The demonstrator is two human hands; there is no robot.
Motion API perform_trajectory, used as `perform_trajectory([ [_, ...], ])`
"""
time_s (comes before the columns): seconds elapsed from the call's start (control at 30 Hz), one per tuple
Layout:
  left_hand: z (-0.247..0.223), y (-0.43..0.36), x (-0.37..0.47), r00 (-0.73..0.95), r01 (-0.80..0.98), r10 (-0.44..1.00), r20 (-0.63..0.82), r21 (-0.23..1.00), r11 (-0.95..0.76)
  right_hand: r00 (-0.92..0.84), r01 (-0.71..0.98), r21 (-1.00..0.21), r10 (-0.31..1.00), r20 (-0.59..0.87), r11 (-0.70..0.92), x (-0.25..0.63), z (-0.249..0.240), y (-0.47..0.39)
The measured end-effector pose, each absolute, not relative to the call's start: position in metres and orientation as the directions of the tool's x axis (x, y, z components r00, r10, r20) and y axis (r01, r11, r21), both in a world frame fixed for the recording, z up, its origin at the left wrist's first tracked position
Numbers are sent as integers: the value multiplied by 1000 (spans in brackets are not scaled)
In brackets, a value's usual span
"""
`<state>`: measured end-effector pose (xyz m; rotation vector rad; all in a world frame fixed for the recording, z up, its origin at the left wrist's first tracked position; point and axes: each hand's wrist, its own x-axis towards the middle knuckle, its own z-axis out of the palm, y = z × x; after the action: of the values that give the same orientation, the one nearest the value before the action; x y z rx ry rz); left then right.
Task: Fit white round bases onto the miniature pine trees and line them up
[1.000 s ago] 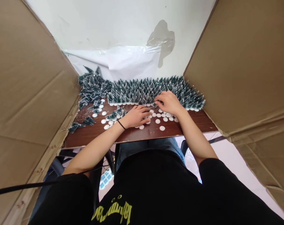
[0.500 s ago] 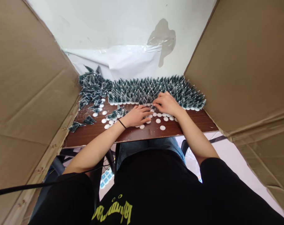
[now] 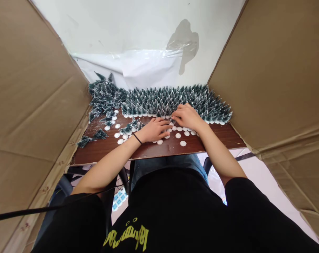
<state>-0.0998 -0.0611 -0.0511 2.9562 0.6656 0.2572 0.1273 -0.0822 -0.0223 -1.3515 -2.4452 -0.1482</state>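
My left hand (image 3: 154,129), with a black band at the wrist, is held low over white discs (image 3: 183,143) on the brown table (image 3: 148,151). Its fingers are apart and point right. Just beyond, my right hand (image 3: 185,115) is bent with thumb and fingertips together, at the front of the upright rows of snowy little trees (image 3: 146,102). A small dark green piece shows under its fingertips; the grip itself is too small to make out. Loose little trees (image 3: 131,125) lie left of my left hand.
A heap of little trees (image 3: 105,93) fills the back left of the table, and more lie near its left edge (image 3: 92,137). Brown board walls (image 3: 280,70) stand at both sides, a white wall (image 3: 122,28) behind. A black cable (image 3: 30,211) crosses the lower left.
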Motion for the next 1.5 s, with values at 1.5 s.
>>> perform_trajectory([
  [1.5, -48, -64, -99, 881, 454, 466, 74, 143, -880, -528, 848, 162, 829, 186, 504, 145, 4, -81],
])
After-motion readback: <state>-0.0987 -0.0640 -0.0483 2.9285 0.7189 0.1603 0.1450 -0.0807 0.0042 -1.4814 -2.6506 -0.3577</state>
